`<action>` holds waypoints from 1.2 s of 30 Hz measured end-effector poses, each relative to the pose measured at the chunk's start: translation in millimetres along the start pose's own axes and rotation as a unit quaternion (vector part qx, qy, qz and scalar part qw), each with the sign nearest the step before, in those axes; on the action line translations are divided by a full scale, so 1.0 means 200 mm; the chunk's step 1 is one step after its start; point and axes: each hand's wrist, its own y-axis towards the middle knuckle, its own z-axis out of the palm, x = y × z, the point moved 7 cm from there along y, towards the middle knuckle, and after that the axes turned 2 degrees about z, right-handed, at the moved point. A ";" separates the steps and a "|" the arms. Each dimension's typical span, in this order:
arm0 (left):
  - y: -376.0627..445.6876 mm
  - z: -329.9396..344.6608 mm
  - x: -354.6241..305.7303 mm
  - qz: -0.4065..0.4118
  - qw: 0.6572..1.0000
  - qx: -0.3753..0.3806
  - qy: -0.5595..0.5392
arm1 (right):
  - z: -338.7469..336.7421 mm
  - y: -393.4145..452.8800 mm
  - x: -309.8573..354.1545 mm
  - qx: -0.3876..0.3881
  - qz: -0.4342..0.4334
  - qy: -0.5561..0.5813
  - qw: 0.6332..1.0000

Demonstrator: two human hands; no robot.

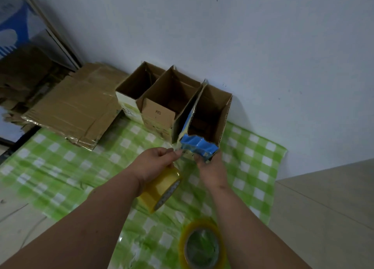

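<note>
head camera looks steeply down, close over table (60, 167).

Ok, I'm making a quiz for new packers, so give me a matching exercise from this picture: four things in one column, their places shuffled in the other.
Things
1. thick yellow tape roll
2. thin tape roll
3. flattened cardboard
4. blue-flapped box

Places
A. rightmost in the row of boxes by the wall, right hand gripping its flap
B. lying flat on the checked cloth, nearest the camera
C. held in the left hand
D. stacked left of the boxes

Pairs: 1-C, 2-B, 3-D, 4-A
</note>
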 end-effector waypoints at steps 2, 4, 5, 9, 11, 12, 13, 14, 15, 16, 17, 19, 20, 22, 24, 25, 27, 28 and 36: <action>0.01 -0.01 0.00 0.000 1.000 -0.012 -0.008 | -0.01 0.05 0.04 -0.004 -0.006 -0.022 1.000; 0.02 -0.02 0.00 -0.004 1.000 -0.025 -0.018 | 0.02 0.10 0.07 0.012 -0.006 -0.039 0.999; 0.02 -0.03 0.00 -0.005 0.999 -0.026 -0.020 | 0.03 0.13 0.08 0.021 -0.002 -0.050 0.999; 0.02 -0.02 0.01 -0.001 0.999 -0.002 -0.043 | 0.04 0.17 0.05 0.035 0.019 -0.062 0.997; 0.02 0.00 0.01 0.003 0.998 0.019 -0.057 | 0.04 0.16 0.04 0.048 0.021 -0.035 0.998; 0.02 0.01 0.01 0.005 0.998 0.028 -0.054 | 0.03 0.16 0.02 0.056 0.032 -0.013 0.998; 0.02 0.02 0.01 0.010 0.998 0.035 -0.047 | 0.02 0.15 0.00 0.065 0.046 0.012 0.997; 0.02 0.03 0.01 0.013 0.998 0.041 -0.046 | 0.01 0.14 -0.02 0.076 0.059 0.036 0.995; 0.02 0.04 0.01 0.017 0.998 0.045 -0.050 | 0.00 0.12 -0.03 0.088 0.067 0.055 0.992; 0.02 0.05 0.00 0.016 0.997 0.043 -0.059 | 0.00 0.11 -0.05 0.099 0.072 0.065 0.990; 0.01 0.05 0.00 0.015 0.997 0.039 -0.066 | -0.02 0.09 -0.06 0.103 0.074 0.069 0.989; 0.00 0.06 -0.02 0.024 0.996 0.028 -0.077 | -0.06 0.06 -0.10 0.085 0.080 0.073 0.990; 0.00 0.07 -0.03 0.029 0.996 0.022 -0.084 | -0.09 0.05 -0.11 0.065 0.084 0.079 0.991; -0.02 0.08 -0.04 0.038 0.995 0.012 -0.096 | -0.15 0.02 -0.14 0.031 0.095 0.096 0.990; -0.04 0.09 -0.04 0.042 0.994 0.003 -0.100 | -0.18 -0.03 -0.14 0.023 0.093 0.110 0.989; -0.05 0.10 -0.04 0.042 0.994 -0.003 -0.104 | -0.18 -0.07 -0.13 0.037 0.085 0.122 0.988; -0.08 0.12 -0.05 0.044 0.992 -0.014 -0.121 | -0.15 -0.14 -0.09 0.088 0.069 0.140 0.984; -0.09 0.13 -0.05 0.046 0.990 -0.021 -0.131 | -0.13 -0.18 -0.07 0.120 0.065 0.144 0.980; -0.22 0.16 -0.06 0.066 0.977 -0.082 -0.184 | -0.06 -0.39 0.01 0.265 0.031 0.093 0.959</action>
